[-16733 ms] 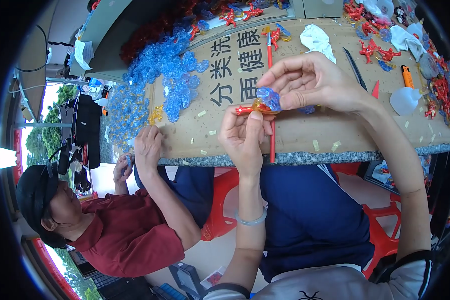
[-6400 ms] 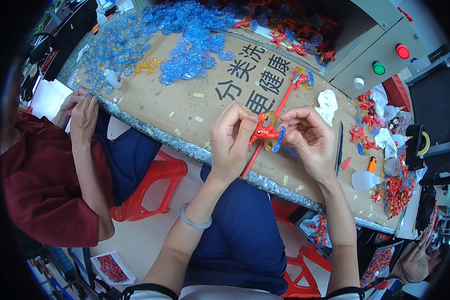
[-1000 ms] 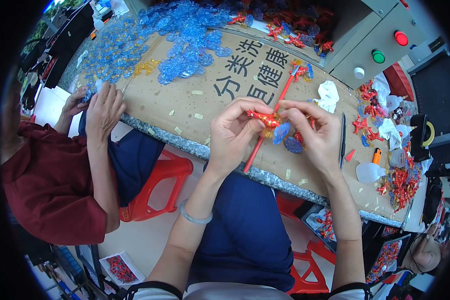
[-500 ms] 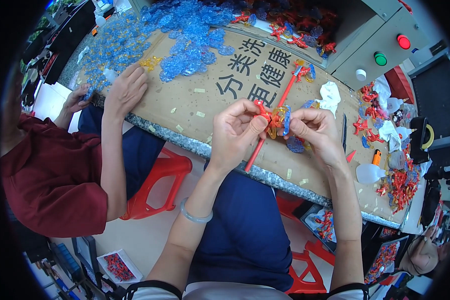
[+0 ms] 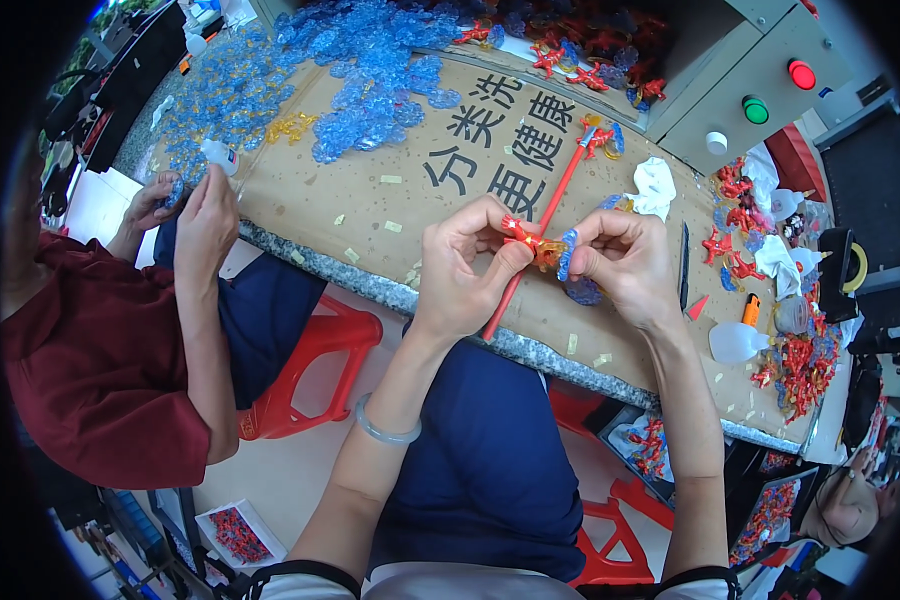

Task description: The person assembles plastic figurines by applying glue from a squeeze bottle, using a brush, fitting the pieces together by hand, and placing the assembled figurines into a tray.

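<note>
A small plastic toy is held between my two hands, above the cardboard-covered table. My left hand (image 5: 467, 272) pinches its red figure part (image 5: 520, 233) between thumb and fingers. On the toy's other side, my right hand (image 5: 625, 262) grips the clear blue piece (image 5: 567, 255) at the edge of an amber part (image 5: 547, 254). Beneath the hands lies a long red stick (image 5: 567, 182), slanting to the table's front edge. Another clear blue piece (image 5: 583, 292) rests on the cardboard just below my right fingers.
Loose blue pieces (image 5: 370, 110) heap at the far left. A co-worker's hand (image 5: 208, 215) holds a small white bottle (image 5: 218, 156) there. At right are a white tissue (image 5: 654, 188), a translucent bottle (image 5: 738, 342), an orange-handled cutter (image 5: 751, 310) and piled red toys (image 5: 800, 375).
The toy has turned in my fingers, its amber ring now tipped flatter. The co-worker's hand has left the tabletop and lifted a white bottle. The whole view has shifted slightly.
</note>
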The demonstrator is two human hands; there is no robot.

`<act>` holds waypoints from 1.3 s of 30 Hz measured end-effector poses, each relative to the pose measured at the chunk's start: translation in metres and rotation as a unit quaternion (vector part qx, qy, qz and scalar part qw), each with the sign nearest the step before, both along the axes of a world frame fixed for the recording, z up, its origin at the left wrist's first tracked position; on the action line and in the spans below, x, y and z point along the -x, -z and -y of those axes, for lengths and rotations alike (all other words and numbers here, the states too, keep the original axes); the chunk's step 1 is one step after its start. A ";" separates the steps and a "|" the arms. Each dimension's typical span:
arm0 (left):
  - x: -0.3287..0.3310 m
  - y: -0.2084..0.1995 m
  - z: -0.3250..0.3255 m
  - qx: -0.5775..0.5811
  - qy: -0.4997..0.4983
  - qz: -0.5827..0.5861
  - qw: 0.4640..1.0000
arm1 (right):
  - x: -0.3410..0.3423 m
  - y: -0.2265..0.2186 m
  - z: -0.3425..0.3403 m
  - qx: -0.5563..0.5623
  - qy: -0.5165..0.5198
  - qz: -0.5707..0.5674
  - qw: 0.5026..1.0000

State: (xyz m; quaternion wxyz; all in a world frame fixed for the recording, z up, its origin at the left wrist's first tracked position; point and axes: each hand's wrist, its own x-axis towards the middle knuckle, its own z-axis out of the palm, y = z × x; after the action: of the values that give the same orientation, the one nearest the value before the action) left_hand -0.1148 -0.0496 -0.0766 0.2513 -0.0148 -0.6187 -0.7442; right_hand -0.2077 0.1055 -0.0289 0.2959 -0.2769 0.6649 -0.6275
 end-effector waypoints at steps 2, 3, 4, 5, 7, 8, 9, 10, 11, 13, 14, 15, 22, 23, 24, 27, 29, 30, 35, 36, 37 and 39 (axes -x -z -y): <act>0.002 0.001 0.000 0.002 0.001 -0.005 1.000 | 0.002 0.000 -0.001 0.002 0.000 0.003 1.000; 0.002 0.001 0.000 0.007 -0.001 -0.010 1.000 | 0.002 0.001 -0.001 0.008 -0.003 0.006 1.000; 0.002 0.000 0.000 0.008 -0.002 -0.010 1.000 | 0.003 0.002 -0.001 0.009 -0.003 0.006 1.000; 0.001 -0.002 0.000 -0.004 0.006 -0.004 1.000 | 0.004 0.004 -0.002 0.018 -0.014 0.023 0.999; 0.001 -0.006 -0.001 -0.016 0.012 -0.001 1.000 | 0.004 0.004 0.000 0.028 -0.027 0.036 0.999; 0.001 -0.007 -0.001 -0.032 0.002 -0.018 0.999 | 0.002 0.003 0.002 0.031 -0.024 0.032 0.999; 0.001 -0.008 -0.002 -0.048 -0.008 -0.034 0.998 | 0.001 0.003 0.005 0.033 -0.023 0.028 0.999; 0.000 -0.006 -0.002 -0.048 -0.011 -0.036 0.998 | -0.001 0.002 0.007 0.033 -0.026 0.026 0.999; 0.001 -0.002 -0.001 -0.046 -0.030 -0.037 0.998 | -0.003 0.002 0.010 0.060 0.001 -0.010 0.998; 0.000 -0.003 -0.003 -0.047 -0.051 -0.038 0.997 | -0.005 0.004 0.011 0.085 0.026 -0.046 0.995; -0.001 -0.005 -0.005 -0.076 -0.045 -0.024 0.996 | -0.003 0.008 0.010 0.095 0.027 -0.064 0.993; -0.002 -0.008 -0.004 -0.105 -0.039 -0.011 0.994 | -0.003 0.011 0.009 0.105 0.028 -0.081 0.991; -0.001 -0.002 0.001 -0.108 -0.035 -0.039 0.993 | -0.005 0.011 0.010 0.065 0.023 -0.111 0.991; 0.000 -0.004 0.000 -0.113 -0.036 -0.040 0.992 | -0.005 0.011 0.009 0.050 0.023 -0.107 0.993; 0.000 -0.004 0.000 -0.118 -0.038 -0.040 0.991 | -0.005 0.011 0.009 0.035 0.023 -0.103 0.994; 0.001 -0.002 0.001 -0.098 -0.051 -0.048 0.993 | -0.006 0.011 0.009 0.035 0.021 -0.109 0.993; 0.002 0.001 0.002 -0.100 -0.048 -0.049 0.993 | -0.005 0.013 0.009 0.048 0.017 -0.101 0.994; 0.002 0.002 0.002 -0.101 -0.045 -0.050 0.993 | -0.005 0.014 0.009 0.062 0.013 -0.093 0.994; 0.001 0.000 0.001 -0.110 -0.044 -0.039 0.992 | -0.006 0.014 0.010 0.070 0.000 -0.070 0.995; 0.001 -0.001 0.001 -0.118 -0.043 -0.036 0.991 | -0.006 0.014 0.010 0.067 -0.002 -0.061 0.996; 0.001 -0.001 0.001 -0.118 -0.043 -0.036 0.991 | -0.006 0.014 0.010 0.067 -0.002 -0.061 0.996; 0.001 -0.002 0.001 -0.104 -0.049 -0.032 0.993 | -0.005 0.013 0.009 0.064 -0.004 -0.051 0.997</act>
State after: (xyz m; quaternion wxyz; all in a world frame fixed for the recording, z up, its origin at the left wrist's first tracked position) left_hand -0.1153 -0.0510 -0.0750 0.3077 0.0180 -0.5298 -0.7901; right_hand -0.2024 0.0962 -0.0423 0.2462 -0.3296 0.6361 -0.6528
